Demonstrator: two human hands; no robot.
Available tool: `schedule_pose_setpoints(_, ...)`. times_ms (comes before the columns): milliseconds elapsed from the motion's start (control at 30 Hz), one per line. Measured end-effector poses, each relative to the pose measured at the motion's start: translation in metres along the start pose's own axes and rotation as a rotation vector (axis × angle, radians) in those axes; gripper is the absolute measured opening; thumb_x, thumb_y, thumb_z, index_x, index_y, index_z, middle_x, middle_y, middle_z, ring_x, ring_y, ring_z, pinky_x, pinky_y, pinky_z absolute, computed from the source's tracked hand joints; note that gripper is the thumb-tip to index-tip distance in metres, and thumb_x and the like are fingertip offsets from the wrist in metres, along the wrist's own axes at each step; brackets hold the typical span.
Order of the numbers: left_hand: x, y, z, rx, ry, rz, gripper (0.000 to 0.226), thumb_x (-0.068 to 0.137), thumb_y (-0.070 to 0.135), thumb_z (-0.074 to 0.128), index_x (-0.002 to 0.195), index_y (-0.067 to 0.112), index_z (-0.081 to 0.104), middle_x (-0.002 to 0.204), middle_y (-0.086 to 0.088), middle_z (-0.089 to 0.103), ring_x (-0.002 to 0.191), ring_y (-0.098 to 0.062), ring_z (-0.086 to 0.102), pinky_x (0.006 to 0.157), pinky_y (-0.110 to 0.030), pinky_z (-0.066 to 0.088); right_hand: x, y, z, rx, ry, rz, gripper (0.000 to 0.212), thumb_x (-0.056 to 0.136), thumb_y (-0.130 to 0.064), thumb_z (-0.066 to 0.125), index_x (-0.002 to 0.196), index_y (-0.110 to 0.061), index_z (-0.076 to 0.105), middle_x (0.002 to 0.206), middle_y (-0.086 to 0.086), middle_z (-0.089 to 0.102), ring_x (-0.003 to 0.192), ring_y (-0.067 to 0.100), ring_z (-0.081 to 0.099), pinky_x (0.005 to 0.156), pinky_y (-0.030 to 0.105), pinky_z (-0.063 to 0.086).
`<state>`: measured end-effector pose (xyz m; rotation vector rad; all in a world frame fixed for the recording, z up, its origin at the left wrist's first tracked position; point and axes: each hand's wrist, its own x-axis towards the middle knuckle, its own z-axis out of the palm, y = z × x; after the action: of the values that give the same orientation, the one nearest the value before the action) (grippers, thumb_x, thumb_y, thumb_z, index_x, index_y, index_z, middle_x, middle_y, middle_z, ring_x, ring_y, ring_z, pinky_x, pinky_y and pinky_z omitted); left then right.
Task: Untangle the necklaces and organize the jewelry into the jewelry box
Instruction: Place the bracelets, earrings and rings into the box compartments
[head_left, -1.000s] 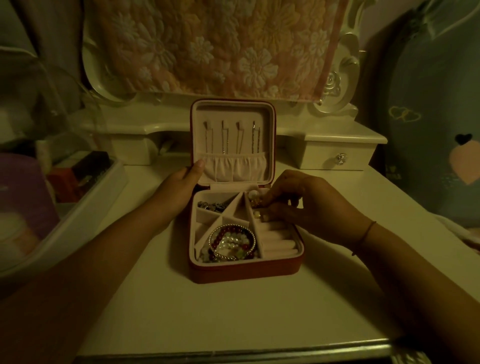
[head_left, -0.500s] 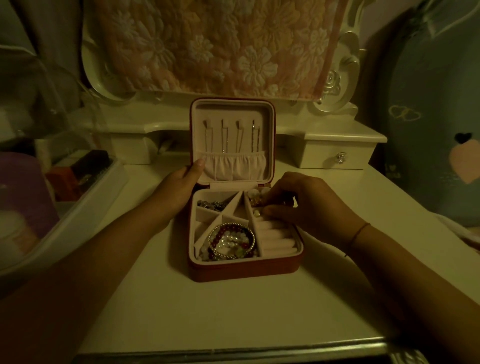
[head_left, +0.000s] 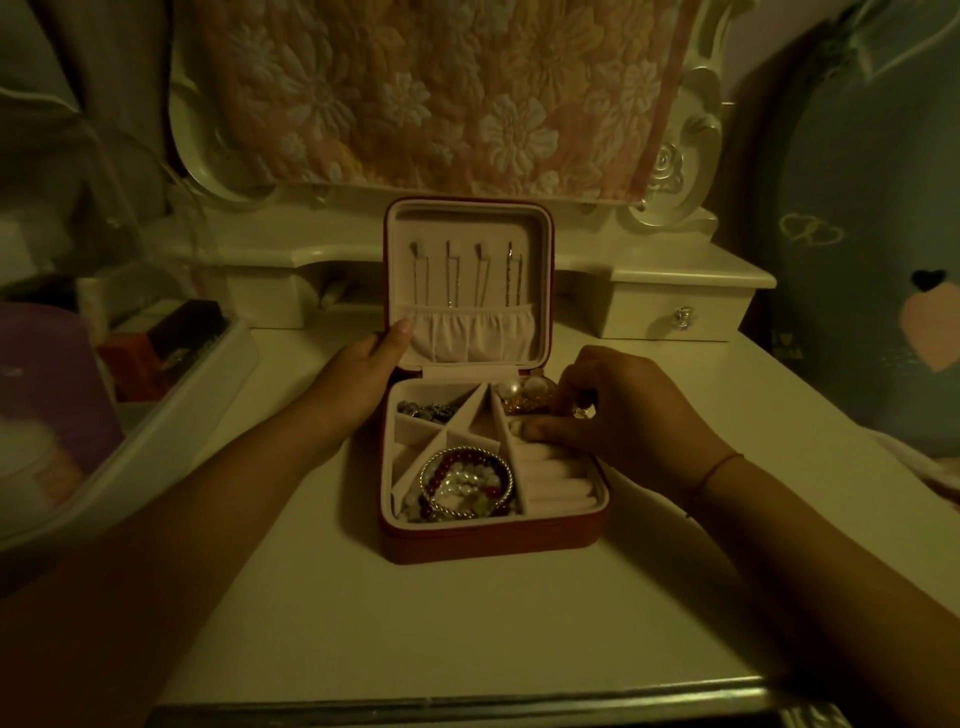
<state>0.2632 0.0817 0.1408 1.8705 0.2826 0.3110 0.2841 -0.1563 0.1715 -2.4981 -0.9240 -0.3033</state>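
While the left hand (head_left: 363, 371) gripped the lid edge of the jewelry box (head_left: 488, 540) on the bench (head_left: 467, 623), the right hand (head_left: 618, 410) pinched something small, unidentifiable, over the ring rolls (head_left: 558, 480). Necklaces (head_left: 467, 275) hung above that grip; bracelets (head_left: 465, 483) lay left of it. Task judged nearly complete.

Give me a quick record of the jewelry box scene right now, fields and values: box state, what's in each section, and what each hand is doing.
box: red jewelry box, lid open and upright, on white table
lid interior: chains hanging into a gathered pocket
front compartment: beaded bracelets
back left compartment: dark jewelry
back right compartment: pearl and gold pieces
left hand: steadying lid edge
right hand: fingertips at ring rolls
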Motion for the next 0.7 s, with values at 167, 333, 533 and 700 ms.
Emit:
schedule_pose_setpoints(167, -0.0004, 0.0011, 0.0009, 0.008, 0.013, 0.000, 0.048, 0.096, 0.052, 0.035, 0.124, 0.020, 0.058, 0.113, -0.001, 0.066, 0.106, -0.019, 0.060, 0.094, -0.037, 0.045, 0.0009, -0.0001, 0.0002, 0.016, -0.020, -0.002, 0.033, 0.070, -0.049, 0.069, 0.079, -0.018, 0.069, 0.081, -0.007, 0.054, 0.069, 0.009, 0.049, 0.061, 0.026, 0.043)
schedule_pose_setpoints(333, -0.0017, 0.0026, 0.0016, 0.008, 0.013, 0.011, 0.047, 0.097, 0.051, 0.034, 0.123, 0.020, 0.058, 0.111, 0.000, 0.066, 0.104, -0.017, 0.060, 0.081, -0.028, 0.044, 0.0006, -0.0006, 0.0000, 0.054, -0.034, -0.035, 0.020, 0.075, -0.036, 0.073, 0.085, -0.019, 0.070, 0.084, -0.007, 0.057, 0.070, 0.007, 0.050, 0.064, 0.025, 0.045)
schedule_pose_setpoints(533, -0.0016, 0.0015, 0.0010, -0.007, -0.006, 0.013, 0.047, 0.097, 0.051, 0.034, 0.123, 0.020, 0.058, 0.111, 0.000, 0.066, 0.102, -0.015, 0.061, 0.078, -0.026, 0.044, -0.0012, -0.0021, -0.0019, 0.130, -0.047, -0.061, 0.011, 0.077, -0.027, 0.073, 0.087, -0.026, 0.068, 0.084, -0.014, 0.056, 0.071, 0.003, 0.051, 0.064, 0.013, 0.042)
schedule_pose_setpoints(700, -0.0003, 0.0002, 0.0003, 0.001, 0.000, 0.007, 0.048, 0.096, 0.052, 0.034, 0.124, 0.021, 0.058, 0.112, 0.000, 0.067, 0.104, -0.017, 0.061, 0.092, -0.035, 0.046, -0.0006, -0.0003, -0.0006, 0.118, -0.026, -0.061, 0.011, 0.076, -0.027, 0.073, 0.086, -0.022, 0.071, 0.085, -0.009, 0.058, 0.072, 0.006, 0.051, 0.066, 0.023, 0.046)
